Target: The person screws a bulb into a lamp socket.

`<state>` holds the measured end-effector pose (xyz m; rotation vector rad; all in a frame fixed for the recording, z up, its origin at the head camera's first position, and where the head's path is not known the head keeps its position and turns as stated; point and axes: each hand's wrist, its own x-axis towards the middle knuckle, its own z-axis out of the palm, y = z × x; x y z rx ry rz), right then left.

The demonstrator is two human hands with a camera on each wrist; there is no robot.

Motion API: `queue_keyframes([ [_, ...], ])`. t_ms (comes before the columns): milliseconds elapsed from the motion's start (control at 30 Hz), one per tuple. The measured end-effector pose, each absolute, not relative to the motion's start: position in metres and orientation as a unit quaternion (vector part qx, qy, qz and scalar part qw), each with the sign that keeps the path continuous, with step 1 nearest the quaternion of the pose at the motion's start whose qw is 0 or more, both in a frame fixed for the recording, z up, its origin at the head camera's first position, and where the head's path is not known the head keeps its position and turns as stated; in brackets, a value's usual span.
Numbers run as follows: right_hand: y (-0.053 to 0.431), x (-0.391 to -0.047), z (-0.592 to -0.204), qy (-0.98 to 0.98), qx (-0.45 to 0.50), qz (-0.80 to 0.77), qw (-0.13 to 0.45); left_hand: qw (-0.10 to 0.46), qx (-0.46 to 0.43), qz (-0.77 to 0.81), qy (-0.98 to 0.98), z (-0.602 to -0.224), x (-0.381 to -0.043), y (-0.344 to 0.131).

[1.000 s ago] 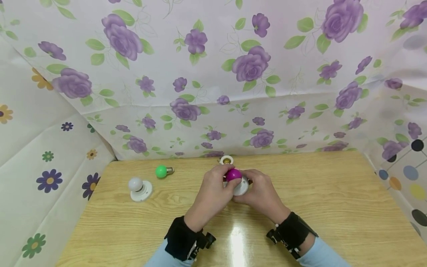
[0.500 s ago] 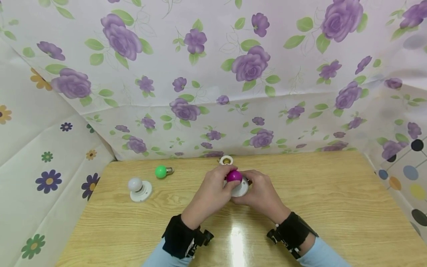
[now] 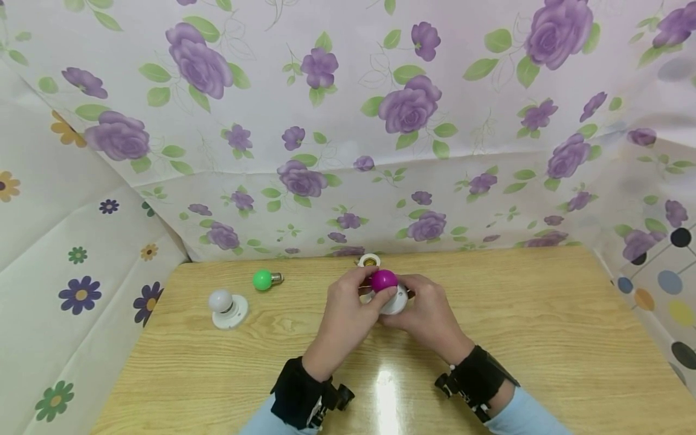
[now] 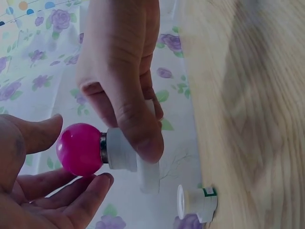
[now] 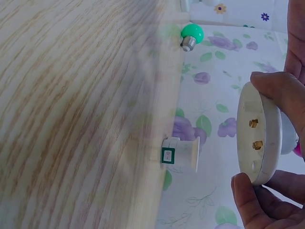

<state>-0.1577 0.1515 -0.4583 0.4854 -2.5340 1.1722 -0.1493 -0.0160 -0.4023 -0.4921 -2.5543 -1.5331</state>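
Observation:
My left hand [image 3: 345,311] has its fingers curled round a magenta light bulb [image 3: 383,280]. The left wrist view shows the bulb's metal collar [image 4: 103,148] seated in the mouth of a white lamp holder [image 4: 121,149], fingertips at its lower side and the thumb close above. My right hand [image 3: 432,308] grips the holder's round base [image 5: 259,133] by its edge, thumb on one side and fingers on the other. The base is held up off the table, its underside with two brass screws facing the right wrist camera. My right fingers hide part of the holder.
An unfilled lamp holder [image 3: 370,260] stands at the table's [image 3: 516,320] back edge, just beyond my hands. Left of it lies a green bulb [image 3: 263,280] on its side. Farther left, a white bulb [image 3: 220,300] sits in another round holder [image 3: 237,312]. A flowered cloth [image 3: 326,199] hangs behind.
The magenta bulb and its holder have risen and tilted slightly in my hands. My left hand and wrist have shifted a little to the right; the right hand stays nearly in place.

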Motion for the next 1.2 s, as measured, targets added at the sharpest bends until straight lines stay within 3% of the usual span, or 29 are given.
queue_keyframes([
  [833, 0.1491, -0.1574, -0.4590, -0.886, 0.169, 0.404, 0.153, 0.071, -0.146, -0.501, -0.850, -0.4036, -0.1506, -0.0143],
  [1200, 0.1490, -0.1583, -0.4588, -0.887, 0.179, 0.397, 0.157, 0.050, -0.193, -0.468, -0.861, -0.4018, -0.1515, -0.0176],
])
